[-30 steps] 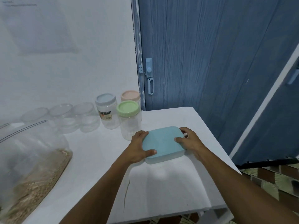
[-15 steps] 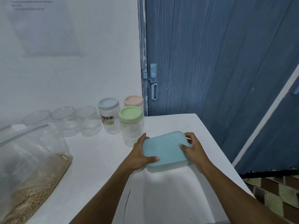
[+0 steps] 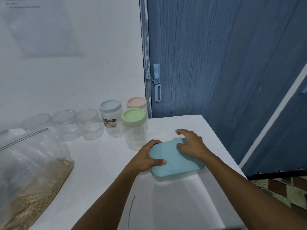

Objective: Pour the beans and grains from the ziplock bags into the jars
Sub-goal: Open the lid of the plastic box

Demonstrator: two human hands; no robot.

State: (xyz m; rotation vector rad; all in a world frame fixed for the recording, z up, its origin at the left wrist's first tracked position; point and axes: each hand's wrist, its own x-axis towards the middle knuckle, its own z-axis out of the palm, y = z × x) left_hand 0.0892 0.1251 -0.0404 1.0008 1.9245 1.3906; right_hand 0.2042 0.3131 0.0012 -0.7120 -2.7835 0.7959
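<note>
A flat clear container with a light blue lid lies on the white table. My left hand grips its left edge, thumb on the lid. My right hand rests on the lid's far right corner with fingers spread and partly lifted. A large ziplock bag holding tan grains lies at the left. Behind stand three clear jars with lids: green, blue and pink.
Several low clear tubs line the white wall at the back left. A blue door with a latch stands right behind the table. The table's right edge drops to a patterned floor.
My right hand has loosened from the lid's right edge and its fingers have lifted and spread. The container has turned slightly. The left hand keeps its hold.
</note>
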